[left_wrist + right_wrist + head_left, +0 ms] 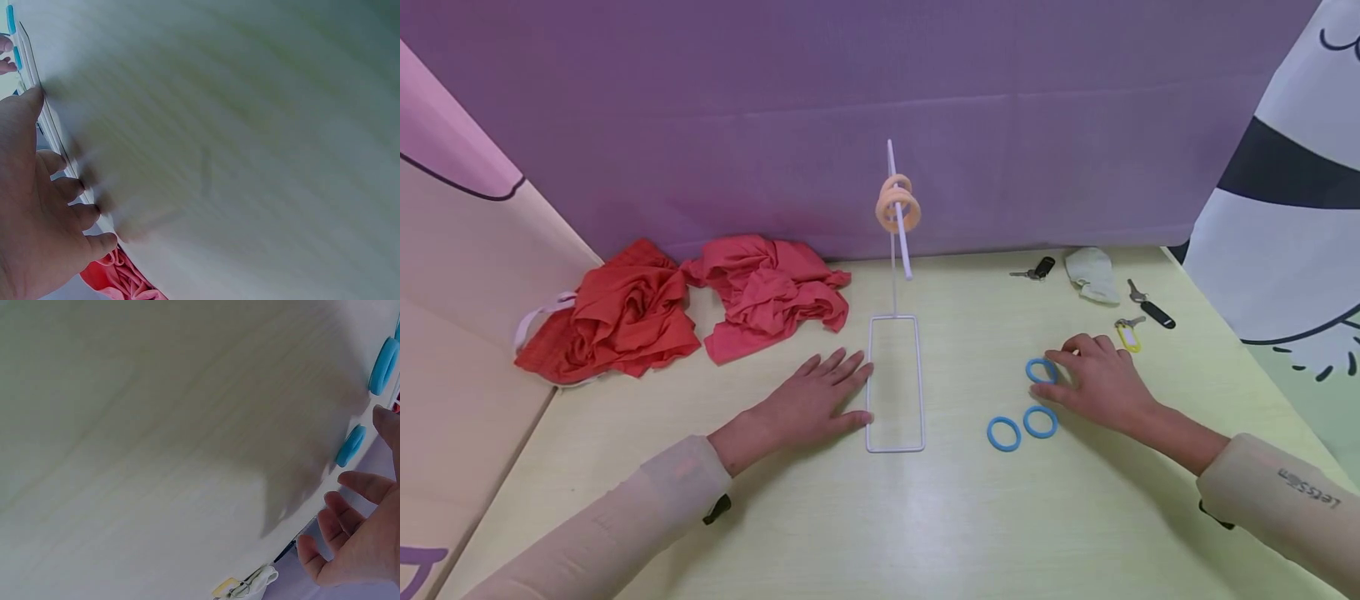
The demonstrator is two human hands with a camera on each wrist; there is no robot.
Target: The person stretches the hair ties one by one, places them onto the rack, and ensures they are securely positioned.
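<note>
Purple fabric [775,83] fills the upper part of the head view, above a pale wooden tabletop [880,533]. At the far left of the frame, a pink-and-white printed panel [467,208] stands beside the table. Near it lies a crumpled red cloth [625,312] with a white strap [538,315] at its left edge; just right of that, left of centre, is a heap of pinkish-red cloth [775,292].

Below the cloths, the person's left hand [808,396] is spread palm down and relaxed, grasping nothing, its thumb and fingertips at the left bar of a white wire stand [921,383]. This stand occupies the middle of the frame, its rectangular base flat on the table, with two peach rings [914,215] hanging around its raised arm.

Right of centre are three blue rings: a lower-left one [990,432], another just beside it [1026,422], and an upper one [1028,372]. The right hand [1101,383] has its thumb and forefinger parted on either side of the upper ring; in the right wrist view they are not closed on it, and the ring rests on the table.

Towards the upper right lie a black-tagged key [1045,267], a greyish pouch [1093,275], a yellow-tagged key [1127,336] and a second black-tagged key [1157,315]. A black-striped panel [1285,250] stands at the right edge.
</note>
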